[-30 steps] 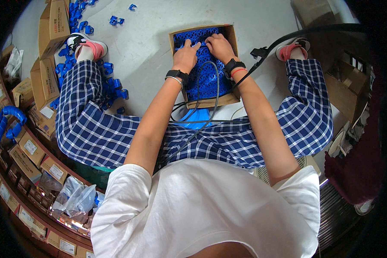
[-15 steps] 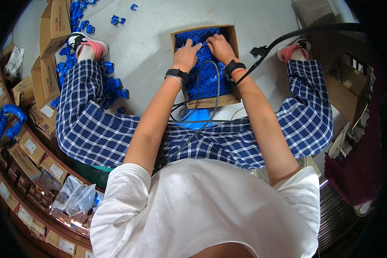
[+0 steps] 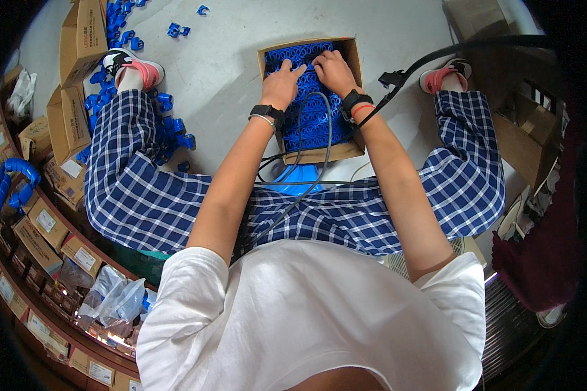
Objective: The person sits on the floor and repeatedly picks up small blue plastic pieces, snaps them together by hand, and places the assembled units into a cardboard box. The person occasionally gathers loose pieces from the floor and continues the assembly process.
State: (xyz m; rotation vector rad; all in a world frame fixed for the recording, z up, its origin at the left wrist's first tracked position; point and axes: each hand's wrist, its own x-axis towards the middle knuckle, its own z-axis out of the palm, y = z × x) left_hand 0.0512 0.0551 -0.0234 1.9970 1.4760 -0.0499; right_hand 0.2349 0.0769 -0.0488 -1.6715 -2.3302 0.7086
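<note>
An open cardboard box point(image 3: 342, 152) stands on the floor between my legs, filled with tight rows of blue plastic pipe clips point(image 3: 312, 124). My left hand point(image 3: 282, 86) rests on the clips at the far left part of the box, its index finger and thumb apart, holding nothing that I can see. Beside it, at the far right, my right hand point(image 3: 336, 73) has its fingers bent down and closed on a clip in the top layer; its fingertips are partly hidden. A thin dark cable point(image 3: 331, 114) loops over the near half of the box.
Loose blue clips point(image 3: 176, 130) lie heaped by my left leg, with a few point(image 3: 175, 30) farther off. Open cartons point(image 3: 68, 120) stand at the left, near shelves of boxes point(image 3: 45, 221). A thick black cable point(image 3: 463, 47) crosses at the right. A blue item point(image 3: 297, 177) lies nearest me.
Almost nothing differs; both hands stay at the same spots on the clips, and the box has hardly shifted.
</note>
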